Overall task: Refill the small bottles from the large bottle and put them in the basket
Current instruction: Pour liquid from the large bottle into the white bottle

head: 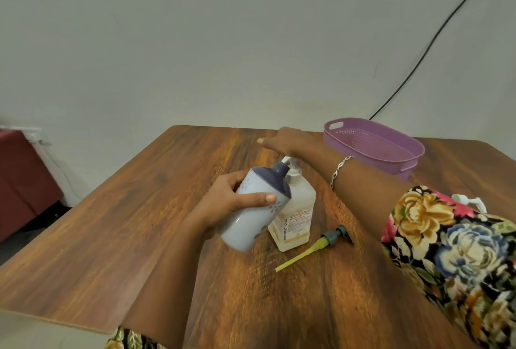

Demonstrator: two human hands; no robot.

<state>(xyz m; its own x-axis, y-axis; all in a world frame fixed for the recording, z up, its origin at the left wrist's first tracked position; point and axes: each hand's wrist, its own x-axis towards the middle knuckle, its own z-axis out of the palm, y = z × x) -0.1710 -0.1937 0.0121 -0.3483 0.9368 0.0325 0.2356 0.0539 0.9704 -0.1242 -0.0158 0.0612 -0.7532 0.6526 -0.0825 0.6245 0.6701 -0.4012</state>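
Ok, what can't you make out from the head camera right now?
Head view only:
- fill level in the small bottle: opaque wall.
- pump head of the large bottle: mostly under the right hand.
- bottle beneath the white pump: behind the floral sleeve.
- label small print: too small.

Small bottle pale lilac, navy top; basket purple; sleeve floral.

Left hand wraps round the small bottle beside the large bottle, right hand stretched flat over its top.
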